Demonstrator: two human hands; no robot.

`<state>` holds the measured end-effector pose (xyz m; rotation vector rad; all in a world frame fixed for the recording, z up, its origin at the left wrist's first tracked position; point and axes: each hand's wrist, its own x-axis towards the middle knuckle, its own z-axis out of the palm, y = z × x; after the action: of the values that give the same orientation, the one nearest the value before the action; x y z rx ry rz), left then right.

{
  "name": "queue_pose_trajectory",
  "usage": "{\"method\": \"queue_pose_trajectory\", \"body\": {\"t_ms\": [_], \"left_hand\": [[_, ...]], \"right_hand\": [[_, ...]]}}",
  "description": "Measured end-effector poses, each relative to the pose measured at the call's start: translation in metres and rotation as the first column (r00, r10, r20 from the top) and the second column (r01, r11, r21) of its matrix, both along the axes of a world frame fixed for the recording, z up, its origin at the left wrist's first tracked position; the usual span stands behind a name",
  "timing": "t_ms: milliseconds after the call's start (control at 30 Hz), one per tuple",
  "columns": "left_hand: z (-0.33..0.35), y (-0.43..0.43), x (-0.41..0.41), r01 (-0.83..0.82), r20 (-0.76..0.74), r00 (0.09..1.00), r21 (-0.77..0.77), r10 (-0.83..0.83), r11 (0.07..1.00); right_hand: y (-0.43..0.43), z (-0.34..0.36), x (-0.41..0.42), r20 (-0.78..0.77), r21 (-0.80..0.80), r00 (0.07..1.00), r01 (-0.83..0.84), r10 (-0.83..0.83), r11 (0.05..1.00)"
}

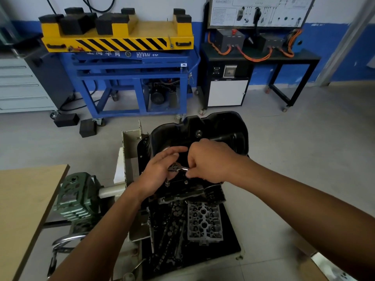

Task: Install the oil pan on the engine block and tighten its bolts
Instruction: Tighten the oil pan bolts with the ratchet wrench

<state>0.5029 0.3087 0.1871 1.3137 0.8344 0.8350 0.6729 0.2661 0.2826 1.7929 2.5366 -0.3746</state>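
Tightening, likely | right hand (pixel 209 161) grips ratchet (pixel 179 168), handle toward it | left hand (pixel 158 173) flat on its head | oil pan (pixel 223 126) just beyond both.

The wall (pixel 152 9) is white above and blue below. The floor (pixel 304 149) is pale grey tile. Against the wall stands a blue cart (pixel 132 78) on casters; its yellow top (pixel 117 40) has a black-striped front edge and carries black foam blocks (pixel 75 23). 2 more blocks (pixel 67 120) lie on the floor just before the cart's left leg. Left of the cart is a grey drawer cabinet (pixel 20 86). Right of it a black bench (pixel 308 56) holds dark boxes (pixel 229 40) joined by orange cables (pixel 251 57), with a white door (pixel 227 92) below and a diagram board (pixel 259 11) above. A wooden tabletop (pixel 24 209) fills the near left. The light is soft and even.
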Motion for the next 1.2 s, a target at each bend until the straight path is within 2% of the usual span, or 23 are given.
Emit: {"method": "queue_pose_trajectory", "body": {"t_ms": [133, 200, 267, 333, 400, 500, 633, 767, 967, 1200], "left_hand": [[0.000, 0.002, -0.004, 0.151, 0.044, 0.988, -0.014, -0.150, 0.988], [0.001, 0.001, -0.004, 0.247, 0.007, 0.969, -0.006, -0.247, 0.969], [0.001, -0.001, -0.005, 0.263, -0.017, 0.965, 0.019, -0.263, 0.965], [0.002, -0.005, -0.003, 0.174, 0.009, 0.985, 0.061, -0.175, 0.983], [0.002, -0.009, 0.001, 0.017, 0.039, 0.999, 0.077, -0.020, 0.997], [0.003, -0.013, 0.006, -0.134, 0.046, 0.990, 0.087, 0.130, 0.987], [0.005, -0.015, 0.005, -0.183, 0.004, 0.983, 0.133, 0.184, 0.974], [0.008, -0.012, 0.006, -0.252, 0.023, 0.968, 0.111, 0.251, 0.961], [0.009, -0.009, 0.012, -0.309, -0.001, 0.951, 0.083, 0.310, 0.948], [0.013, -0.012, 0.013, -0.345, -0.040, 0.936, 0.079, 0.349, 0.935]], "right_hand": [[0.004, -0.007, 0.003, 0.091, 0.249, 0.996, -0.046, 0.024, 0.967], [0.005, -0.013, 0.004, 0.067, 0.310, 0.998, -0.039, 0.019, 0.950], [0.004, -0.019, 0.005, 0.034, 0.338, 0.999, -0.029, 0.018, 0.941], [0.002, -0.024, 0.005, 0.030, 0.351, 0.999, -0.026, 0.017, 0.936], [0.000, -0.025, 0.006, 0.011, 0.346, 1.000, 0.003, -0.007, 0.938], [0.000, -0.024, 0.005, 0.003, 0.322, 0.999, 0.031, -0.034, 0.946], [-0.002, -0.024, 0.000, 0.006, 0.322, 0.999, 0.042, -0.047, 0.946], [-0.005, -0.025, -0.006, 0.024, 0.394, 0.998, 0.050, -0.064, 0.918], [-0.015, -0.040, -0.005, 0.090, 0.500, 0.996, -0.035, -0.011, 0.865], [-0.017, -0.048, -0.006, 0.041, 0.464, 0.997, 0.037, -0.063, 0.885]]}}
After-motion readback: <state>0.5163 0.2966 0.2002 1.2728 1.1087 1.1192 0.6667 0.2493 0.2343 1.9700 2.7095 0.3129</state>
